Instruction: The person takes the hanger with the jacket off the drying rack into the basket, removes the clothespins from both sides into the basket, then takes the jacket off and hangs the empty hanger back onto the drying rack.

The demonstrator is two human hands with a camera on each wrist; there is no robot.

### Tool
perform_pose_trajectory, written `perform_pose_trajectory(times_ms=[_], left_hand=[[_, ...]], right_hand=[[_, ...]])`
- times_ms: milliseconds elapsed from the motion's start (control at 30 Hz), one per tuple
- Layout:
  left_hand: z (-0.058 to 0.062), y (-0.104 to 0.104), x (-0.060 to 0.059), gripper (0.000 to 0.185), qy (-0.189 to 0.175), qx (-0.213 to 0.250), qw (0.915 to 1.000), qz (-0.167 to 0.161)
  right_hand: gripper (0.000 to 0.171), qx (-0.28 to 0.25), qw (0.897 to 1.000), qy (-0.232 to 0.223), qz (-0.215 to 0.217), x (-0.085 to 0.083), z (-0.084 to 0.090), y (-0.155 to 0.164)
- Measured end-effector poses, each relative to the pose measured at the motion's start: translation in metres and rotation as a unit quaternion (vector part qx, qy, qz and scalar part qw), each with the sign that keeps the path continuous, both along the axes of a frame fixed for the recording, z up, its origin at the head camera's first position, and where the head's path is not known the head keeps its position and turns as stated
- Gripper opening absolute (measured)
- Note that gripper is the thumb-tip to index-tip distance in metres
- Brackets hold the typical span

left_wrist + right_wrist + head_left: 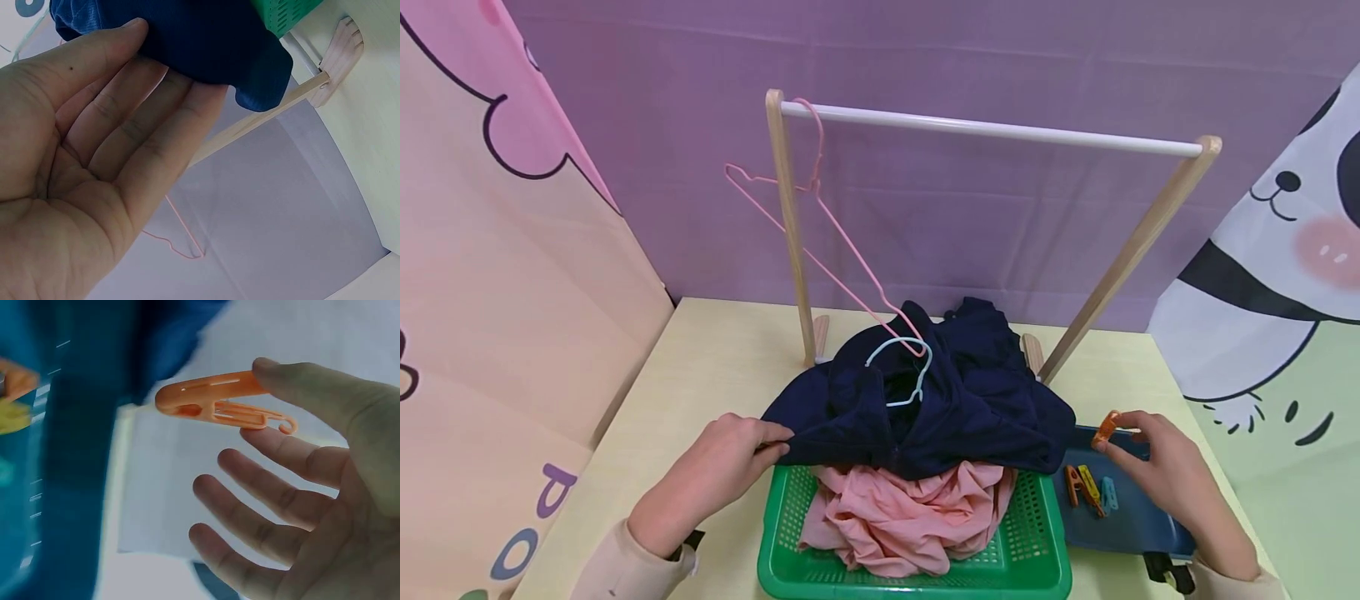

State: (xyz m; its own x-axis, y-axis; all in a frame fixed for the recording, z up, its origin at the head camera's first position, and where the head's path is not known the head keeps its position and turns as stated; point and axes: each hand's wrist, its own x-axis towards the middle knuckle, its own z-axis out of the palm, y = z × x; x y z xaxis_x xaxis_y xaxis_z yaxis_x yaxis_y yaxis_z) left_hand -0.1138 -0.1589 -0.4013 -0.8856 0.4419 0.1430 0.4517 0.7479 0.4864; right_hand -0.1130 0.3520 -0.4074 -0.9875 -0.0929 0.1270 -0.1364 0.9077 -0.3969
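A navy garment [985,408] lies bunched over the back of a green basket [1054,542], with the hook of a light blue hanger [928,360] standing out of its neck opening. My left hand [733,450] pinches the garment's left edge between thumb and fingers; in the left wrist view the navy cloth [187,37] passes behind the thumb. Over a blue tray [1131,529], my right hand [1172,467] holds an orange clothespin [209,394] by its handle ends, between thumb and index finger. The other fingers are spread apart. Pink cloth [917,517] fills much of the basket.
Behind the basket stands a wooden rack with a white bar [992,129]. From its left end hangs a pink hanger [821,140], slanting down to the garment. In the tray lie an orange clothespin [1072,486], a yellow clothespin [1087,482] and a light blue clothespin [1108,496].
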Motion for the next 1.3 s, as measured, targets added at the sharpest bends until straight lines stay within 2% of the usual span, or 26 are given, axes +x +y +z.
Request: perform_pose_trajectory(times_ms=[133, 267, 533, 667, 733, 867, 1000, 1133, 1300], left_hand=[[-0.001, 0.000, 0.000, 0.011, 0.000, 0.002, 1.0000, -0.002], [-0.001, 0.000, 0.001, 0.010, -0.004, 0.004, 1.0000, -0.003], [0.000, 0.000, 0.002, 0.011, -0.006, -0.001, 0.9999, 0.010], [0.000, 0.000, 0.002, 0.010, -0.001, 0.000, 1.0000, 0.005], [0.000, 0.000, 0.002, 0.011, -0.003, 0.000, 1.0000, 0.007], [0.000, 0.000, 0.003, 0.011, -0.007, 0.002, 0.9999, 0.012], [0.000, 0.000, 0.003, 0.011, -0.007, 0.001, 0.9999, 0.013], [0.000, 0.000, 0.003, 0.011, -0.006, -0.001, 0.9999, 0.013], [0.000, 0.001, 0.003, 0.010, -0.007, 0.000, 0.9999, 0.011]], right_hand=[[0.037, 0.012, 0.999, -0.051, 0.002, -0.008, -0.023, 0.016], [0.036, 0.022, 0.996, -0.088, -0.003, -0.012, -0.037, 0.025], [0.035, 0.041, 0.990, -0.137, -0.010, -0.018, -0.042, 0.030], [0.038, 0.051, 0.988, -0.146, -0.012, -0.018, -0.040, 0.028], [0.036, 0.049, 0.990, -0.136, -0.007, -0.017, -0.037, 0.025], [0.029, 0.034, 0.996, -0.086, 0.014, -0.013, -0.030, 0.014], [0.027, -0.002, 0.998, 0.010, 0.057, -0.007, -0.023, -0.006], [0.036, -0.025, 0.985, 0.116, 0.127, -0.004, -0.018, -0.030], [0.036, -0.027, 0.968, 0.155, 0.198, -0.008, -0.017, -0.052]])
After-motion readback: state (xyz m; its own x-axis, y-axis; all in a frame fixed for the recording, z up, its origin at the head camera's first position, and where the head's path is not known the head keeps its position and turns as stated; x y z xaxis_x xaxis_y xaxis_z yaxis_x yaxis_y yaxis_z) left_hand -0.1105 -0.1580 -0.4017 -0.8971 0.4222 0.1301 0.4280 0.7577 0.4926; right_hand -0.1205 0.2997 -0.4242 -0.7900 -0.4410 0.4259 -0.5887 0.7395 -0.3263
